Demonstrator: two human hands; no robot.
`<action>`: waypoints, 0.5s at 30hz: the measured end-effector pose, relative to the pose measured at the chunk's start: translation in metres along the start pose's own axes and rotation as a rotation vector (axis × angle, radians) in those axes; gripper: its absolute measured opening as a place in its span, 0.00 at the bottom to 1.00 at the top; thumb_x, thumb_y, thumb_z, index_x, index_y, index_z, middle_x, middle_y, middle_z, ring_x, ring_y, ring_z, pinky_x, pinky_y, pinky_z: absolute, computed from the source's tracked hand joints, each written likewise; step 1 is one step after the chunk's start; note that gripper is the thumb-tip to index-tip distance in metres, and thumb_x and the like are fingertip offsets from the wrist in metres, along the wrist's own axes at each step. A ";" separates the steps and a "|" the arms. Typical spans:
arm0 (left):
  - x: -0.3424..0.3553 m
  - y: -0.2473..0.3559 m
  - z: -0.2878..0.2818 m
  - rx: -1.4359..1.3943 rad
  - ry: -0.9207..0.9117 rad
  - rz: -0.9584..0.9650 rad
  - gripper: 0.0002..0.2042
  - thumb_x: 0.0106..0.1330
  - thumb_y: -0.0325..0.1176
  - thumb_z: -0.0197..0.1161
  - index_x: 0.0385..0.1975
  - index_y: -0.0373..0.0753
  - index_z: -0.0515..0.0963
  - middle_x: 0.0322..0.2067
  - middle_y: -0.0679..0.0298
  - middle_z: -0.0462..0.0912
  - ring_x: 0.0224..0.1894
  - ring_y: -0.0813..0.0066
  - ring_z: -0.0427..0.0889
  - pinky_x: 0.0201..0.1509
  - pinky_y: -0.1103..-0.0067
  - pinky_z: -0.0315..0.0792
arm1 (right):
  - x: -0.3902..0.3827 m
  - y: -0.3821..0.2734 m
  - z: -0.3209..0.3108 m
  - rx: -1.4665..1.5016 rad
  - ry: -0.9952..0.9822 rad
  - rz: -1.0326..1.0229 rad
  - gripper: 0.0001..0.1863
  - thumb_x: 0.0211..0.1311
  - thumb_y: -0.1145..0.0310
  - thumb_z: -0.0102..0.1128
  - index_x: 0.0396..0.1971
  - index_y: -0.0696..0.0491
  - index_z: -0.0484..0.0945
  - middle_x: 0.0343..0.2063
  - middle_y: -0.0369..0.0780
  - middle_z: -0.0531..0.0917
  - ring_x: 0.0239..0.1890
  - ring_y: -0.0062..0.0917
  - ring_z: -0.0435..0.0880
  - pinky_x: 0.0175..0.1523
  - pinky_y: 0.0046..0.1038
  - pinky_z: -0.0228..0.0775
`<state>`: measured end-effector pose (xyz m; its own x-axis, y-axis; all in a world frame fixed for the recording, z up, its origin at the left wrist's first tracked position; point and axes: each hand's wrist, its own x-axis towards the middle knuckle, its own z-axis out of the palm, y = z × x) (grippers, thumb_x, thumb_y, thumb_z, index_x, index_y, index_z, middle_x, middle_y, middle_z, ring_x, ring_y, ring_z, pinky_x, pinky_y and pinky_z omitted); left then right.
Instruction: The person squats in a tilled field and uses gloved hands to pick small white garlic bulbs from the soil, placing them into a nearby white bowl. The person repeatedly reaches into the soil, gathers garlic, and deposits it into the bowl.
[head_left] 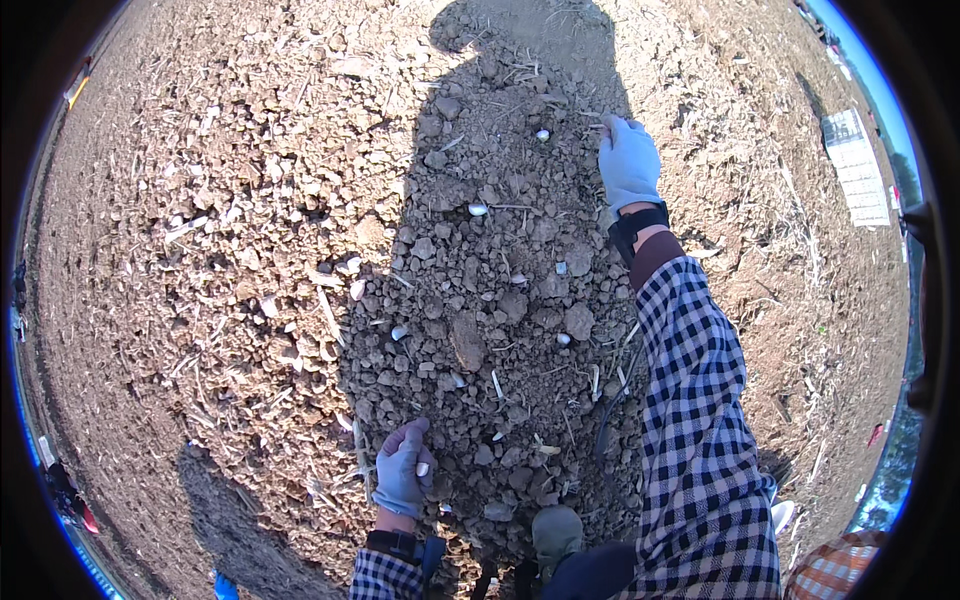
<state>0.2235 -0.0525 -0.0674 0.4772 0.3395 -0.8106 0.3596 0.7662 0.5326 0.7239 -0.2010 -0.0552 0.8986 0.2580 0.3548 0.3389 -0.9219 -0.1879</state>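
My left hand (pixel 403 468), in a pale grey glove at lower centre, is closed on a small white clove (pixel 423 469) just above the soil. My right hand (pixel 628 160), also gloved, reaches to the upper right of the shaded soil (pixel 470 340); its fingers are curled down at the ground, and what they hold, if anything, is hidden. Similar pale cloves lie scattered among the clods, one (pixel 543 135) left of my right hand, others (pixel 478 209) (pixel 400 332) (pixel 564 339) lower down.
Dry straw bits cover the sunlit soil around the shadow. A dark thin line (pixel 602 430) crosses near my right arm. A white rectangular sheet or panel (pixel 853 165) lies at right. My green boot (pixel 557 530) shows below. Orange checked fabric (pixel 840 570) and a distant dark figure (pixel 65 495) appear at the edges.
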 end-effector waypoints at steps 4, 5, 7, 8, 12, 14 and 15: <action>0.002 0.000 -0.002 0.024 -0.015 -0.004 0.14 0.75 0.37 0.58 0.50 0.33 0.77 0.13 0.70 0.72 0.09 0.83 0.64 0.10 0.86 0.57 | -0.014 0.029 0.009 -0.163 -0.200 -0.044 0.10 0.65 0.64 0.57 0.43 0.48 0.81 0.41 0.44 0.82 0.46 0.39 0.84 0.49 0.41 0.77; 0.002 0.001 -0.002 0.024 -0.017 -0.004 0.14 0.75 0.37 0.58 0.50 0.33 0.77 0.13 0.70 0.72 0.09 0.83 0.64 0.10 0.86 0.57 | -0.014 0.030 0.012 -0.229 -0.304 -0.100 0.09 0.65 0.65 0.57 0.43 0.48 0.80 0.41 0.44 0.82 0.46 0.39 0.84 0.48 0.41 0.77; 0.002 0.002 0.000 0.035 -0.020 0.004 0.14 0.75 0.37 0.58 0.50 0.33 0.77 0.13 0.70 0.72 0.09 0.83 0.64 0.10 0.86 0.57 | -0.012 0.030 0.018 -0.290 -0.235 -0.169 0.10 0.63 0.64 0.60 0.42 0.48 0.79 0.40 0.44 0.81 0.45 0.40 0.83 0.47 0.40 0.77; 0.001 0.002 0.000 0.042 -0.018 0.007 0.14 0.75 0.37 0.58 0.50 0.33 0.77 0.13 0.70 0.72 0.09 0.83 0.64 0.10 0.86 0.57 | -0.011 0.029 0.019 -0.318 -0.244 -0.203 0.10 0.62 0.64 0.61 0.41 0.48 0.79 0.39 0.44 0.81 0.44 0.40 0.83 0.47 0.40 0.77; 0.001 0.002 0.001 0.062 0.008 0.003 0.14 0.75 0.37 0.58 0.51 0.33 0.77 0.13 0.70 0.73 0.09 0.83 0.64 0.10 0.86 0.57 | -0.019 0.035 0.009 -0.258 -0.340 -0.343 0.10 0.64 0.68 0.55 0.44 0.46 0.81 0.43 0.40 0.82 0.49 0.37 0.83 0.52 0.39 0.77; 0.001 0.001 0.001 0.038 -0.007 0.006 0.14 0.75 0.38 0.59 0.50 0.33 0.78 0.13 0.70 0.73 0.09 0.84 0.64 0.11 0.86 0.56 | -0.026 0.042 0.001 -0.162 -0.464 -0.318 0.12 0.65 0.69 0.56 0.47 0.48 0.81 0.46 0.42 0.82 0.54 0.37 0.80 0.58 0.38 0.74; 0.000 0.001 0.000 0.040 -0.008 0.006 0.15 0.75 0.38 0.59 0.50 0.32 0.78 0.13 0.70 0.73 0.10 0.85 0.64 0.11 0.86 0.55 | -0.029 0.045 -0.002 -0.026 -0.396 -0.291 0.11 0.65 0.70 0.56 0.46 0.49 0.81 0.45 0.43 0.82 0.53 0.37 0.80 0.58 0.38 0.74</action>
<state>0.2242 -0.0519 -0.0670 0.4860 0.3397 -0.8052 0.3883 0.7415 0.5472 0.7122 -0.2504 -0.0720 0.8064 0.5912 0.0128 0.5889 -0.8010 -0.1077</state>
